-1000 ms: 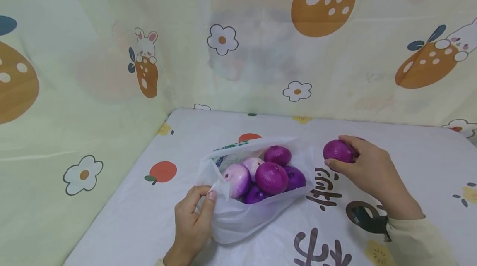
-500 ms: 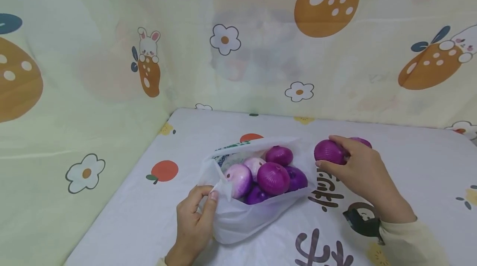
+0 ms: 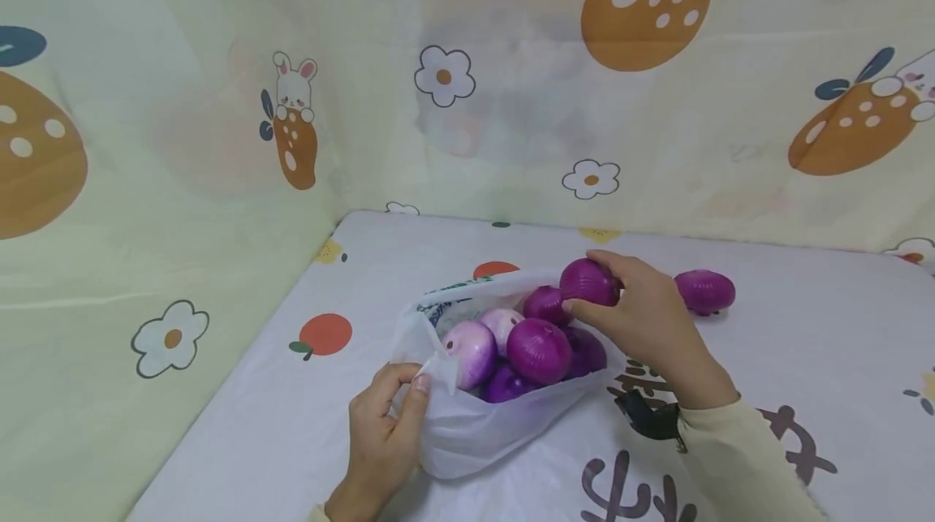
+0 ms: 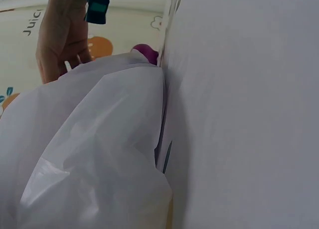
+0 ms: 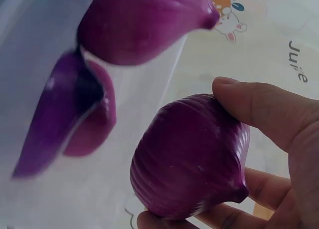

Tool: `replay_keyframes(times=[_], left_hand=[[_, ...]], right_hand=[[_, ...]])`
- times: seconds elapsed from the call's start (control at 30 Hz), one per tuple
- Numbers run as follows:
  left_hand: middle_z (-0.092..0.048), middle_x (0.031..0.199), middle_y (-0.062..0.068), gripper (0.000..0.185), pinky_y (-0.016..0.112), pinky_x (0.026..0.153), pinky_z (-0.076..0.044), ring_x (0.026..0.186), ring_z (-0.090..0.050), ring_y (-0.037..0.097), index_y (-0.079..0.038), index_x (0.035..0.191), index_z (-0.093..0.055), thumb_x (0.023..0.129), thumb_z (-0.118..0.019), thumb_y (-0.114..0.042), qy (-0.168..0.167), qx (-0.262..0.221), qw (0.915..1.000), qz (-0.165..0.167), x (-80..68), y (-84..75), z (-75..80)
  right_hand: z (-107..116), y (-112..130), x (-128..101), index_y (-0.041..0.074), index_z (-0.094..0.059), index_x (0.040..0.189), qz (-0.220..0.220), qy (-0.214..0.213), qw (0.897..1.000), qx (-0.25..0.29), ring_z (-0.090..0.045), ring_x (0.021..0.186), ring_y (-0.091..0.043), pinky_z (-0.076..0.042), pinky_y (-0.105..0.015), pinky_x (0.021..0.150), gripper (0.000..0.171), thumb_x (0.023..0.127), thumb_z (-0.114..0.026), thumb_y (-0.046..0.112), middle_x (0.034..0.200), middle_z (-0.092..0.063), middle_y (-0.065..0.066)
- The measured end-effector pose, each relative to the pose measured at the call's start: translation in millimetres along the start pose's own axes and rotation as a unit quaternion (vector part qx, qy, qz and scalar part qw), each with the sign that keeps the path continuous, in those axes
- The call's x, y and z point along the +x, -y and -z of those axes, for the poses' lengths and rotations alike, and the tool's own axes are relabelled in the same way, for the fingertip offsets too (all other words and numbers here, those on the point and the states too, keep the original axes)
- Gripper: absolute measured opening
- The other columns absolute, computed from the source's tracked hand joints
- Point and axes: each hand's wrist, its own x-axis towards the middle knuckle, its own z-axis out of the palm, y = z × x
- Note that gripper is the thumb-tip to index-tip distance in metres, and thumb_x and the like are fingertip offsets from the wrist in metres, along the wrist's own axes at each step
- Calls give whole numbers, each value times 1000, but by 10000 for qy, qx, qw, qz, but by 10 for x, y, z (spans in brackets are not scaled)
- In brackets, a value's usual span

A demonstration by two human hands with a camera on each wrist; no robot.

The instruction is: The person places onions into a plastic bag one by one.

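My left hand (image 3: 387, 433) pinches the near left rim of a white plastic bag (image 3: 497, 437). The bag is open at the top and holds several purple onions, such as a deep purple onion (image 3: 539, 351) and a pale lilac onion (image 3: 469, 353). In my right hand (image 3: 653, 315) is another purple onion (image 3: 588, 282), gripped between thumb and fingers over the bag's far right rim. The right wrist view shows this held onion (image 5: 189, 156) close beside the bag's onions. White bag plastic (image 4: 99, 149) fills much of the left wrist view, where my left hand is hidden.
One purple onion (image 3: 704, 291) lies on the white patterned tablecloth (image 3: 818, 343), right of my right hand. A cream printed cloth (image 3: 351, 124) hangs behind and to the left of the table. A black device (image 3: 648, 415) sits at my right wrist.
My right hand has carried its onion leftward from beside the bag to over its rim. The onion behind that hand has come into full view. My left hand keeps its hold on the bag.
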Motion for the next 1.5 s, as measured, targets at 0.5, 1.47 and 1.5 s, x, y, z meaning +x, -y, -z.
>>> replay_keyframes(times=[0.5, 1.47, 1.5], left_hand=[[-74, 94, 3, 18, 19, 88, -53, 87, -69, 20, -8, 97, -72, 92, -65, 8, -4, 36, 10000, -40, -1, 14, -2], [-73, 93, 3, 17, 19, 86, -52, 88, -68, 15, -7, 96, -71, 91, -66, 8, 22, 56, 10000, 47, 2, 31, 4], [-73, 93, 3, 16, 19, 86, -53, 88, -68, 16, -7, 96, -71, 91, -66, 8, 27, 48, 10000, 28, 2, 31, 4]], right_hand=[[-354, 108, 148, 4, -52, 150, 201, -38, 9987, 458, -65, 116, -40, -58, -58, 91, 75, 89, -84, 35, 141, -61, -22], [-454, 114, 128, 5, -65, 139, 813, -113, 9951, 543, -55, 137, -39, -43, -62, 110, 46, 97, -73, 23, 143, -63, -17], [-444, 112, 124, 5, -65, 139, 791, -133, 9953, 541, -55, 137, -39, -44, -62, 110, 46, 98, -72, 23, 143, -63, -17]])
